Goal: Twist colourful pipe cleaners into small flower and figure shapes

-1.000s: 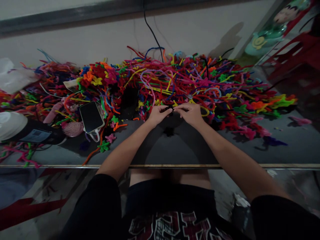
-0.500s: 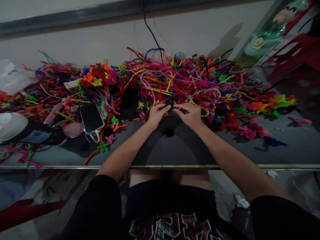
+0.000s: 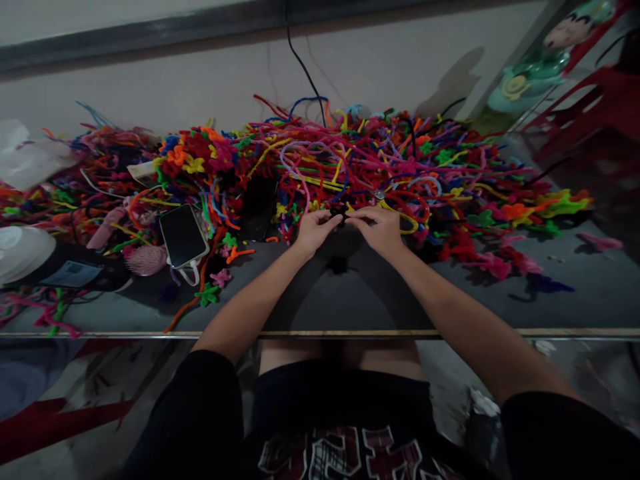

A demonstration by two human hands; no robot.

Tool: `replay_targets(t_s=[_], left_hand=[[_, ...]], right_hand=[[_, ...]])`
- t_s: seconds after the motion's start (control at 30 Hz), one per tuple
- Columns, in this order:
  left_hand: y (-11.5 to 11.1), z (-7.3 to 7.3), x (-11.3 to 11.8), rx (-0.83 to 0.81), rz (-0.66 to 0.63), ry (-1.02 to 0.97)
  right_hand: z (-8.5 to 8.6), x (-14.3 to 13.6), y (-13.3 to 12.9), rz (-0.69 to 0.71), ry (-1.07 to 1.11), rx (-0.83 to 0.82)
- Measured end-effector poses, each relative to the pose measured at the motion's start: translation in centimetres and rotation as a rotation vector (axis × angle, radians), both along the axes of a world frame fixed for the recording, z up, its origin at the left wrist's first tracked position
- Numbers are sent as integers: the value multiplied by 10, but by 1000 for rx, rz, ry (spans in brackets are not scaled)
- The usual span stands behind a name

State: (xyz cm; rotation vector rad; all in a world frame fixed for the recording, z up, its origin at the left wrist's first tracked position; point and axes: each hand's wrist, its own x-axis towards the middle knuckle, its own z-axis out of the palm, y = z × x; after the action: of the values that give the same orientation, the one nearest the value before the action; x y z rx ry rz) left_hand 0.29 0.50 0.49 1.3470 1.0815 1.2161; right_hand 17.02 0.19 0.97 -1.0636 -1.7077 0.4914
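Note:
My left hand (image 3: 316,231) and my right hand (image 3: 379,228) meet at the front of the heap, fingertips pinched. Between them is a small black pipe cleaner piece (image 3: 339,211), partly covered by the fingers; its exact shape is too dark to tell. Just below, a black fuzzy pipe cleaner shape (image 3: 339,265) lies on the grey table (image 3: 350,307). The long heap of coloured pipe cleaners (image 3: 370,157) rises right behind both hands. A yellow loop (image 3: 413,225) shows beside my right hand.
Left of my arms lie a phone with a white cable (image 3: 184,235), a pink spiky ball (image 3: 145,260) and a dark bottle with a white lid (image 3: 65,260). A dark phone-like slab (image 3: 259,208) sits in the heap. Pipe cleaner flowers (image 3: 493,263) spread at right. A red stool (image 3: 590,113) stands beyond.
Both hands stay in the same place. The fingers of my left hand have shifted slightly, and the black piece has turned a little between the fingertips.

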Motion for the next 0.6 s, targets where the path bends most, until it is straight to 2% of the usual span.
replay_targets(t_s=[0.23,0.4,0.6], left_hand=[[0,0,1,21,3,42],[0,1,1,17,15,60],[2,-2,2,20,44,-13]], right_hand=[[3,0,-2,14,3,16],[3,0,-2,10,22,-34],[3,2,3,2,214,-172]])
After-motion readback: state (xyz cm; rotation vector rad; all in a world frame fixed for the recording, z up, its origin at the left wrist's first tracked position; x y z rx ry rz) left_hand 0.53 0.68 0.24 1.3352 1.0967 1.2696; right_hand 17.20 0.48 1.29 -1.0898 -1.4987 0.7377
